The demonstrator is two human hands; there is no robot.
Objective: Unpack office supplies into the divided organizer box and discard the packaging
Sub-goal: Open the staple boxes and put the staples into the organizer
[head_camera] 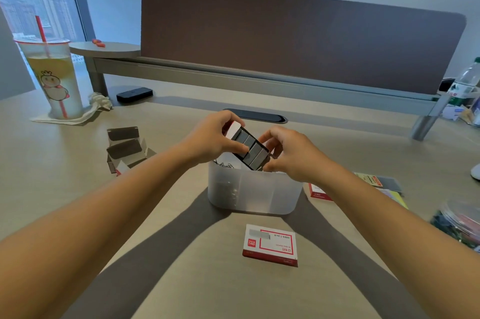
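A frosted divided organizer box (255, 192) stands mid-desk, with dark clips showing in its left compartment. Above its rim I hold an open staple box (249, 148), its grey staple strips showing, tilted down to the right. My left hand (213, 137) grips the box's upper left end. My right hand (288, 152) pinches its lower right end. A closed red and white staple box (270, 244) lies on the desk in front of the organizer. Another red and white box (318, 192) sits to the organizer's right, partly hidden by my right arm.
Emptied open cartons (124, 148) lie left of the organizer. A drink cup with a red straw (53, 77) stands far left on a napkin. Packets of supplies (379, 181) and a clear tub (459, 220) lie at right. A bottle (466, 82) stands far right. A desk divider panel (298, 41) rises behind.
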